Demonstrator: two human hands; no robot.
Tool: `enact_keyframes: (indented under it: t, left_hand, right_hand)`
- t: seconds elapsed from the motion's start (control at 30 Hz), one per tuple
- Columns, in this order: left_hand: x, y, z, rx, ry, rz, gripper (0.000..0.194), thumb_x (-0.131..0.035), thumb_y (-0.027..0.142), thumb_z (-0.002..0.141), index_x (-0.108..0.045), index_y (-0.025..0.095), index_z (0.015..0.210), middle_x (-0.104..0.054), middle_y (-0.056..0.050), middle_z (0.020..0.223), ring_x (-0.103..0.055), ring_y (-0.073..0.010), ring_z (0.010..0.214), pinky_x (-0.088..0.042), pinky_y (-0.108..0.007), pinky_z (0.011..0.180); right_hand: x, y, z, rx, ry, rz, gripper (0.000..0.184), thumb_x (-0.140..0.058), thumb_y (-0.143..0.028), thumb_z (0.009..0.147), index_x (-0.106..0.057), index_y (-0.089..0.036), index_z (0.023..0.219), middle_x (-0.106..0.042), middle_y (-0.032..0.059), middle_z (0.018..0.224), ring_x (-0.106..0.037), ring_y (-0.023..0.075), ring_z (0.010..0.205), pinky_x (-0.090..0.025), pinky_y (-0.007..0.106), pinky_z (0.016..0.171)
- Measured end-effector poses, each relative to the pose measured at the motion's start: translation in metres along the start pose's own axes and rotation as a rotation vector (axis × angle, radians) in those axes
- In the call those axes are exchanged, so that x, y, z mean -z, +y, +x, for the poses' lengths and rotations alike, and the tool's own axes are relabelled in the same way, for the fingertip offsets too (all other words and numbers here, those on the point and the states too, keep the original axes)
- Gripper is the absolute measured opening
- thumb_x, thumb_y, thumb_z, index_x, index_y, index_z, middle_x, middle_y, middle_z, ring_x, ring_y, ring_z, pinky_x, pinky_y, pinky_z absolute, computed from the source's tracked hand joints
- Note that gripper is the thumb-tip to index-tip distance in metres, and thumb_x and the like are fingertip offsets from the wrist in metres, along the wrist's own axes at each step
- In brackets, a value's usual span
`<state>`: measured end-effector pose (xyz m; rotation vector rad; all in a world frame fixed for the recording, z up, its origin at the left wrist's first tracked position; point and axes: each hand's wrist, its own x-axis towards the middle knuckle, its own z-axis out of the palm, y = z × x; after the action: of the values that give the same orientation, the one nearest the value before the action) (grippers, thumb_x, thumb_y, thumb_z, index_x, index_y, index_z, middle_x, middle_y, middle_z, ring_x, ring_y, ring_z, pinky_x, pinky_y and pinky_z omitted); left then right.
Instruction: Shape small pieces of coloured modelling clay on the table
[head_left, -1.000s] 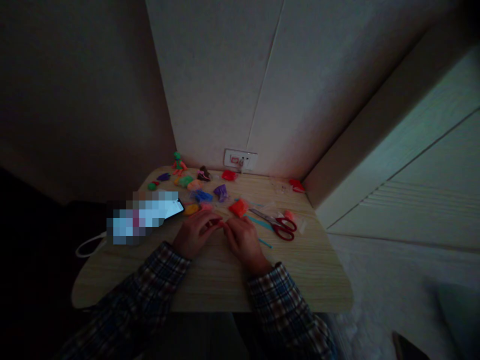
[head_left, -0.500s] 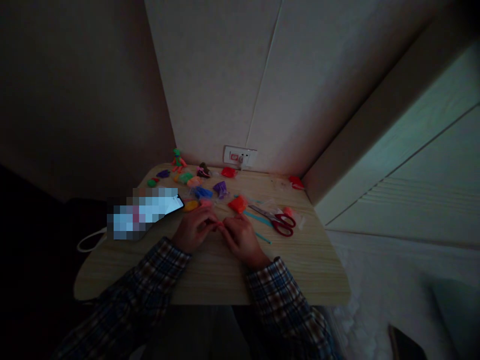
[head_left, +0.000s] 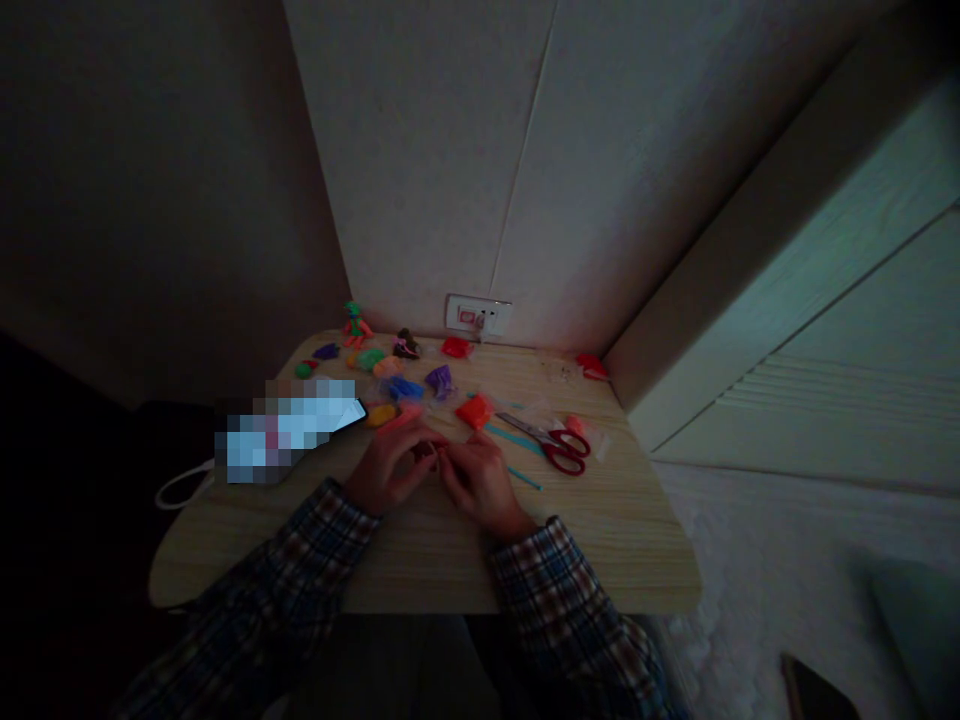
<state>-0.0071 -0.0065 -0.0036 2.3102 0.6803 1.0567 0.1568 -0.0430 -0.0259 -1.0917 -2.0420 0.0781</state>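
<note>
My left hand (head_left: pixel 396 466) and my right hand (head_left: pixel 484 480) meet over the near middle of the table (head_left: pixel 420 570). Between their fingertips is a small reddish piece of modelling clay (head_left: pixel 442 453), mostly hidden by the fingers. Both hands are closed in a pinch on it. Just beyond them lie a bag of orange-red clay (head_left: pixel 475 411), a pink lump (head_left: pixel 409 411) and a yellow one (head_left: pixel 381 415). Scissors with red handles (head_left: pixel 566 450) rest to the right of my right hand, by a flat blue strip (head_left: pixel 517 438) and a thin teal stick (head_left: pixel 525 478).
A lit phone (head_left: pixel 349 413), partly blurred out, leans at the left with a white cable (head_left: pixel 176 485). At the back stand a green and orange clay figure (head_left: pixel 355 325), purple clay (head_left: pixel 441 381), blue clay (head_left: pixel 403 388) and red packets (head_left: pixel 456 347). A wall socket (head_left: pixel 478 315) is behind.
My fingers have shifted slightly around the clay, with the left fingers a little more apart from the right. Both hands stay in the same place; the view has tilted slightly.
</note>
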Motion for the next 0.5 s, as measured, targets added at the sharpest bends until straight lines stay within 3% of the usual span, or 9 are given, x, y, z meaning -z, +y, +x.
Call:
enact_keyframes:
  t: [0.2,0.5]
  left_hand:
    - [0.0002,-0.0032,0.0003,0.085,-0.045,-0.143,0.013,-0.051,0.024,0.085,-0.060,0.014,0.083,-0.065,-0.005,0.078,-0.062,-0.0163,0.071,-0.052,-0.026,0.066]
    - [-0.0019,-0.0089,0.0035,0.311,0.015,-0.322,0.017,-0.060,0.031,0.082,-0.062,0.015,0.074,-0.063,-0.001,0.070,-0.060,-0.0146,0.064,-0.051,-0.024,0.060]
  right_hand:
    - [-0.0012,0.0012,0.0002,0.004,0.007,0.006,0.031,-0.038,-0.027,0.093,-0.051,-0.021,0.065,-0.053,-0.0021,0.053,-0.045,0.0124,0.048,-0.036,0.030,0.058]
    - [0.0020,-0.0048,0.0030,-0.054,-0.070,-0.001,0.025,-0.038,-0.025,0.094,-0.054,-0.020,0.076,-0.059,-0.0006,0.062,-0.052,0.0139,0.056,-0.039,0.031,0.068]
